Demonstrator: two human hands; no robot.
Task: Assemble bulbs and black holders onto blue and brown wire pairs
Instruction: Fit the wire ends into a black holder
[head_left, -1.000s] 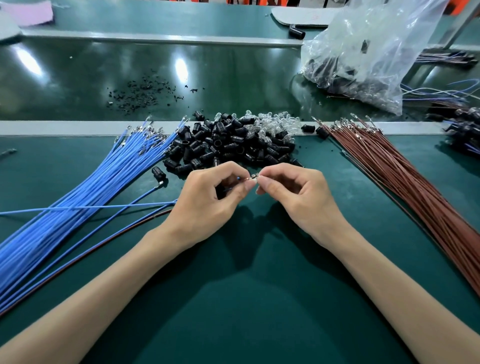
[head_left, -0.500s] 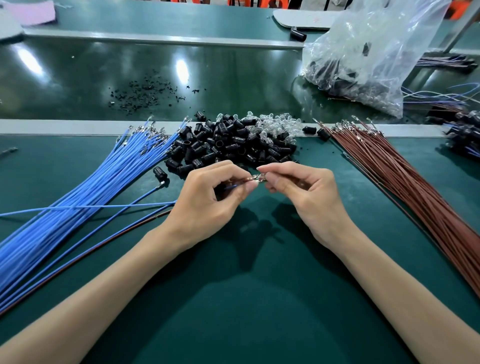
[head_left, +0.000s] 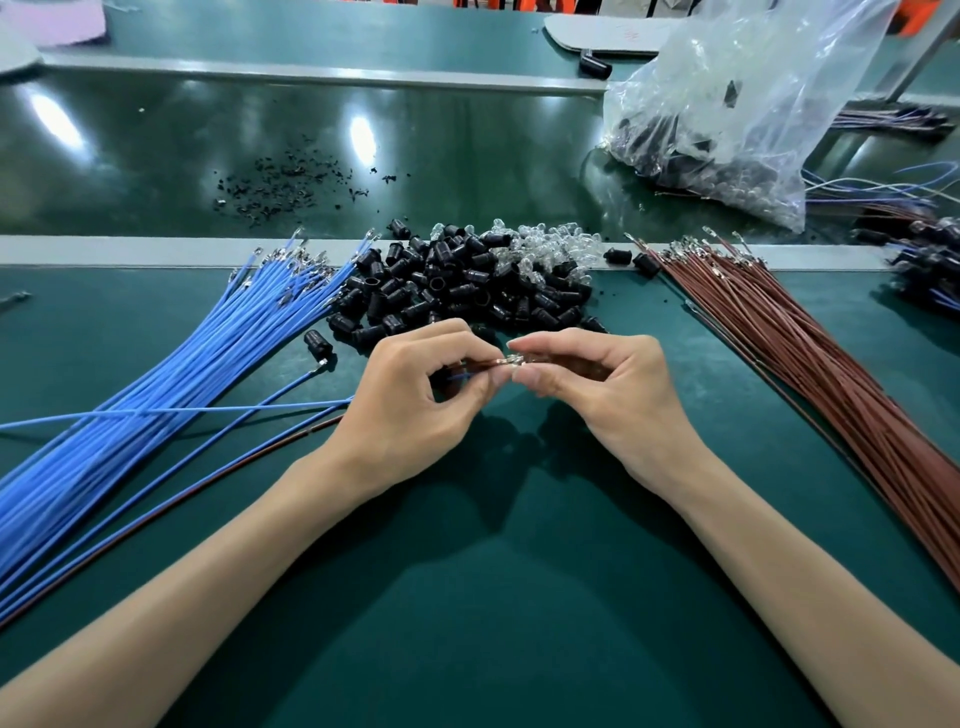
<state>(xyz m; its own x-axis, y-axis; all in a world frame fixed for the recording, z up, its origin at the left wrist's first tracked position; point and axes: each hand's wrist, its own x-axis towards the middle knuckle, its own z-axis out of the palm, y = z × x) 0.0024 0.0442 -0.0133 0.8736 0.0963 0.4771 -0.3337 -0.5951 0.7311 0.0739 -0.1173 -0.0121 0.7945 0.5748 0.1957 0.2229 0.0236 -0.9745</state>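
Observation:
My left hand (head_left: 415, 410) pinches the ends of a blue and brown wire pair (head_left: 470, 370) above the green mat, and the wires trail off to the left (head_left: 218, 470). My right hand (head_left: 602, 400) pinches a small clear bulb (head_left: 514, 359) at the wires' metal tips, fingertip to fingertip with the left. Behind the hands lies a heap of black holders (head_left: 457, 291) with clear bulbs (head_left: 540, 249) at its far side. A fan of blue wires (head_left: 171, 374) lies to the left, a fan of brown wires (head_left: 810, 364) to the right.
A clear plastic bag (head_left: 737, 104) with parts sits at the back right. Black scraps (head_left: 280, 182) dot the glossy belt behind a grey rail (head_left: 130, 252). Assembled pieces (head_left: 930, 270) lie at the far right edge. One loose holder (head_left: 314, 343) rests by the blue wires.
Both hands have stayed together in front of the heap. The fingers shifted slightly around the wire tips and bulb; the wires in my left hand now show more between thumb and forefinger.

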